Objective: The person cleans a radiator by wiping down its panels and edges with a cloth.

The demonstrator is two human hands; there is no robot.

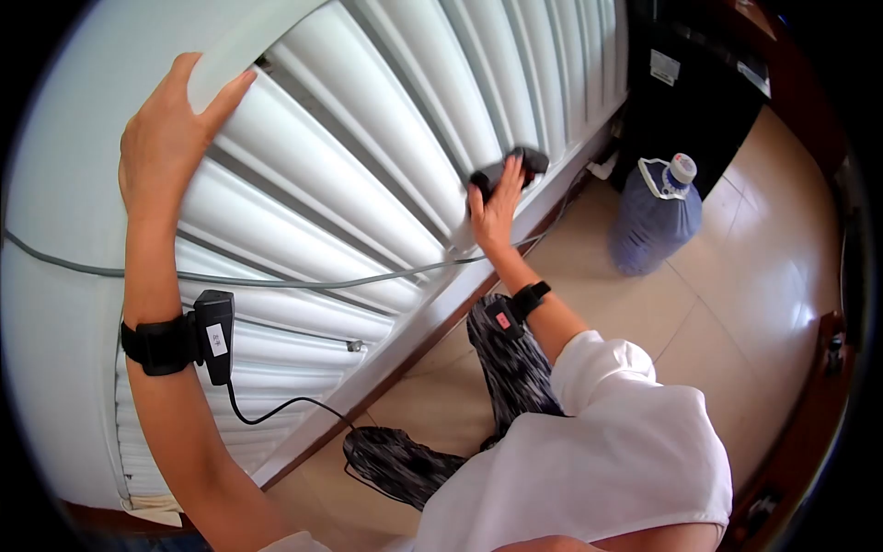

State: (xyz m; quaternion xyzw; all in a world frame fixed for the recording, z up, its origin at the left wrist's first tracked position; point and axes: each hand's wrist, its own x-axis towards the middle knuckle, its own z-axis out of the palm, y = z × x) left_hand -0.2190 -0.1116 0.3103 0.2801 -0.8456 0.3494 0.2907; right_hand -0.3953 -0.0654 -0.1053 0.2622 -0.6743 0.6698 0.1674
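Note:
My left hand (170, 143) is braced at the top edge of a white ribbed radiator (313, 138). Its thumb is spread away from the other fingers, which are partly hidden at the edge. Lower down, near the radiator's bottom rail, my right hand (498, 207) presses a small black hand-held object (529, 164) against the ribs. Part of that object is covered by my fingers; its exact kind cannot be made out. A grey cable (340, 283) runs slack across the radiator between my two arms.
A large bluish water jug (648, 225) with a white cap and handle stands on the tiled floor (736, 313). Behind it is a black cabinet (681, 110). Strapped to my left forearm is a black device (213, 336), its thin wire running toward my knees.

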